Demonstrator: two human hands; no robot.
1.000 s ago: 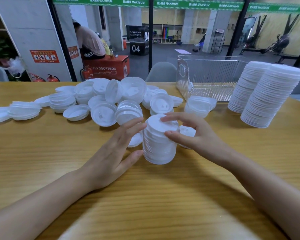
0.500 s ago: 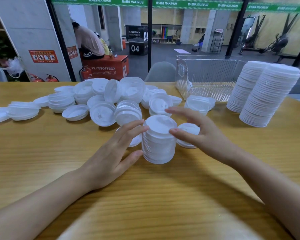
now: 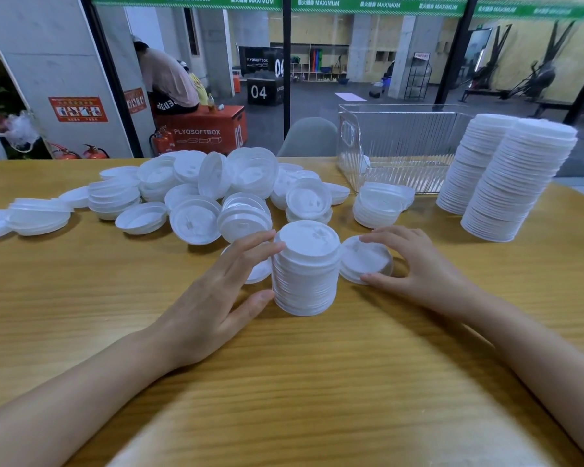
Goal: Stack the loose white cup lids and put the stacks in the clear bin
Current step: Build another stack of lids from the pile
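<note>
- White plastic everywhere, and the short stack [image 3: 305, 267] stands upright front and centre on the desk [image 3: 284, 382], well apart from the clear bin [image 3: 402, 153] at the back right.
- The left hand [image 3: 213, 305] steadies it with fingers [image 3: 255, 246] spread fairly straight against the upper rim and the thumb low on the side. That is a light touch, not a wrap. Nothing braces the stack's right flank, so a firm nudge from the left could shear the column.
- The right hand [image 3: 418, 264] is curled over a loose lid [image 3: 364, 259] just right of the stack, with fingertips on the far rim and the thumb on the near one. The rim looks thin and slick, so it could pop out of that pinch on the lift.
- The lid's left edge is hidden behind the stack, so whether they touch cannot be told. Dragging the lid instead of lifting it could knock the stack's base.
- Seating is the next worry. If the lid lands tilted or the wrong way up, it likely won't nest, and everything above will lean.
- Behind lies the pile of loose lids [image 3: 216, 183], at all angles, some on edge. A reaching forearm could sweep them along the desk.
- The tall stacks [image 3: 520, 183] stand on the desk just right of the bin, not in it. They look top-heavy, and a brush on the way to the bin could topple them.
</note>
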